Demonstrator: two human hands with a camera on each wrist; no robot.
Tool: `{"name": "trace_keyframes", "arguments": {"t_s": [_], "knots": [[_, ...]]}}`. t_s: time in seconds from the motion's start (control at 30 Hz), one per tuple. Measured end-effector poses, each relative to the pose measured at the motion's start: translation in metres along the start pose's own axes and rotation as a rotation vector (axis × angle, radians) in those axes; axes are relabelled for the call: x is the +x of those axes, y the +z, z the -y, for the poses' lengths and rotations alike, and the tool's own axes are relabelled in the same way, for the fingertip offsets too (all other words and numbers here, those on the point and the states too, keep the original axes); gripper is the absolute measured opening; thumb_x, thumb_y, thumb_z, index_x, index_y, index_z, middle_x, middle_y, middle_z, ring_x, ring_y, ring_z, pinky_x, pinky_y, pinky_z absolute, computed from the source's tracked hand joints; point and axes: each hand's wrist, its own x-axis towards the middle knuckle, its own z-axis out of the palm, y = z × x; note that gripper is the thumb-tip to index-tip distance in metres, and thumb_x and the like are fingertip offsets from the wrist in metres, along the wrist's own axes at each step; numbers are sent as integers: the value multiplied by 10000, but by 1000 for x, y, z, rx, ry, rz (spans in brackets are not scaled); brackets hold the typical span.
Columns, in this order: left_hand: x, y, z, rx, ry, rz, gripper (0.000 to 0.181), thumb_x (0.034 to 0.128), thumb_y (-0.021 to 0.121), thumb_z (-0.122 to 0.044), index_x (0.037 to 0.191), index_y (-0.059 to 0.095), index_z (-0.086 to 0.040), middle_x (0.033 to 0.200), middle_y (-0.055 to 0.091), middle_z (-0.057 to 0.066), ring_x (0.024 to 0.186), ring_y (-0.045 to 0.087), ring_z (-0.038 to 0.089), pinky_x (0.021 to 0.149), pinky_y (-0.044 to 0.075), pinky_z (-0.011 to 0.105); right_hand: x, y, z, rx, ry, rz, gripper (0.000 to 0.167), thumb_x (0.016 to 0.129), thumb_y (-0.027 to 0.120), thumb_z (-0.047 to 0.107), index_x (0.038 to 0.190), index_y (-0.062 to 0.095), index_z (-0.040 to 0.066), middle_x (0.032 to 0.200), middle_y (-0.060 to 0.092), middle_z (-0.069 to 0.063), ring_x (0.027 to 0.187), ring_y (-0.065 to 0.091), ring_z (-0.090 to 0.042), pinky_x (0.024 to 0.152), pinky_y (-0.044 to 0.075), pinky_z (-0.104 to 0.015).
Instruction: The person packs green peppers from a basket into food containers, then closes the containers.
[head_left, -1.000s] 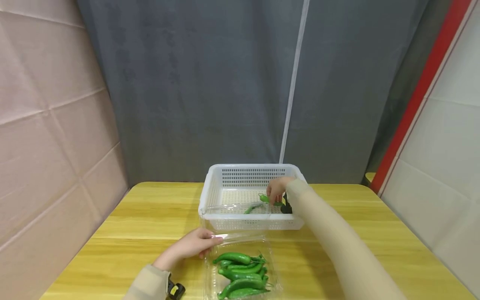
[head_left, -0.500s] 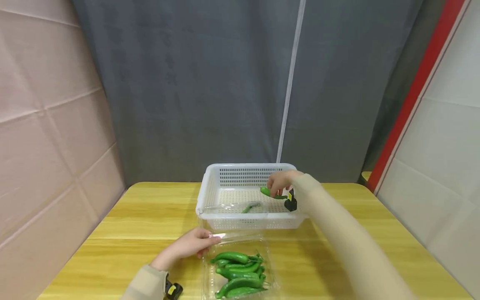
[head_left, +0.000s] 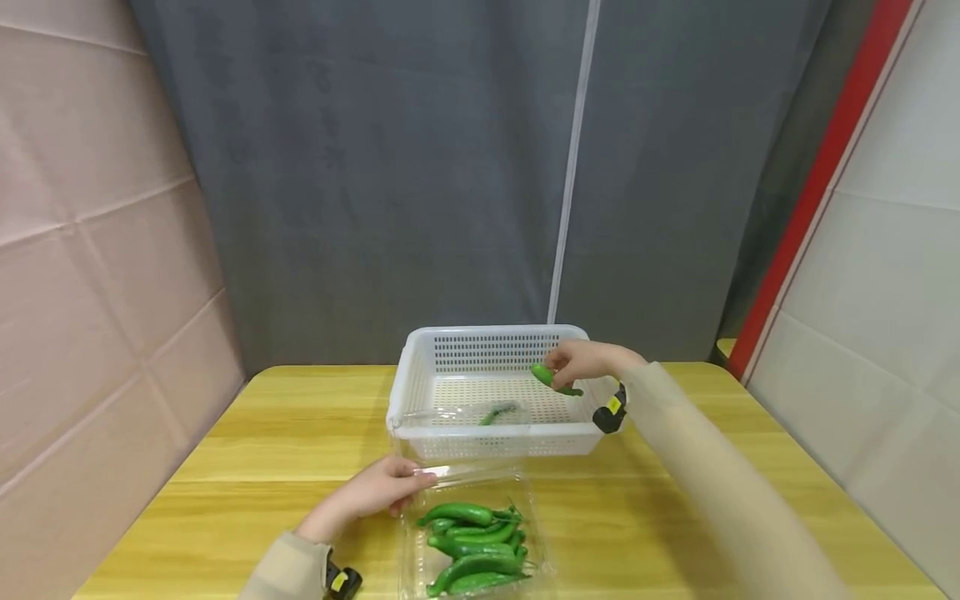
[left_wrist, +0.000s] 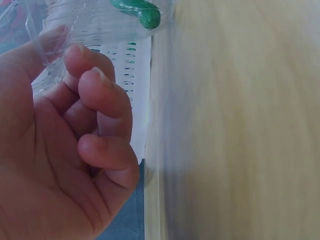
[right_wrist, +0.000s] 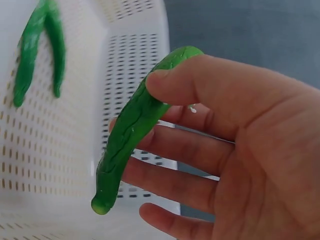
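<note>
My right hand [head_left: 588, 360] pinches a green chili pepper [head_left: 543, 374] between thumb and fingers, above the right side of a white perforated basket [head_left: 408, 379]. In the right wrist view the pepper [right_wrist: 131, 122] hangs tilted, and green peppers [right_wrist: 31, 55] lie in the basket below. On the table in front, a clear plastic clamshell box [head_left: 534, 525] stands with its lid [head_left: 442, 417] tipped back over the basket's near rim. Several green chili peppers [head_left: 476, 550] lie in the box. At its upper left edge, my left hand [head_left: 375, 490] grips the plastic between thumb and fingers.
The yellow wooden table [head_left: 285, 450] extends to both sides of the basket and box. A grey curtain [head_left: 375, 183] hangs behind its far edge. Pale walls stand at left and right.
My right hand has lifted the pepper up from the basket's floor and drawn it slightly to the right. The left hand keeps its grip on the box. The head view has shifted a little.
</note>
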Motion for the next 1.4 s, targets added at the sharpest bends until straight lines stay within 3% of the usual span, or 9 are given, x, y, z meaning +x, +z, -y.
{"name": "trace_keyframes", "arguments": {"t_s": [0.2,0.33,0.67,0.93,1.2,1.4], "knots": [[-3,-1,-2,5,-4,-13,402,975,584,-349,680,530,-82,536,463,-32,467,427,103,494,411,240,-20,3,-5,64,-93,-131,49,916,622,104,898,623,59,817,573,-29,734,502,-245,721,429,-400],[-2,-2,0,17,-16,-17,408,971,584,-372,674,517,-100,531,458,-44,465,421,99,490,399,229,-28,11,-5,91,-148,-217,111,934,617,109,985,619,11,891,630,-53,800,558,-214,747,454,-365],[-1,-4,4,14,-18,-3,412,976,576,-378,661,497,-123,526,445,-47,464,409,103,488,384,224,-43,39,-8,149,-165,-396,164,939,617,90,1057,605,-22,975,659,-76,921,617,-193,806,492,-308],[0,-4,4,4,-14,-2,408,977,578,-362,666,504,-108,523,447,-48,458,414,95,483,386,228,-44,54,-2,206,-208,-438,143,942,614,83,1046,604,-16,968,642,-90,927,633,-212,761,519,-310],[-3,-2,0,-20,-10,-20,406,983,578,-310,686,521,-40,541,455,-19,467,423,115,480,383,239,-47,54,4,194,-207,-447,123,938,616,78,1036,605,5,958,644,-69,918,632,-210,764,523,-329],[-3,-4,0,-7,-7,-21,398,983,579,-307,675,517,-63,534,460,-24,464,426,117,485,393,242,-54,52,9,174,-199,-460,147,937,627,88,1058,609,6,978,643,-70,916,629,-199,774,523,-332]]}}
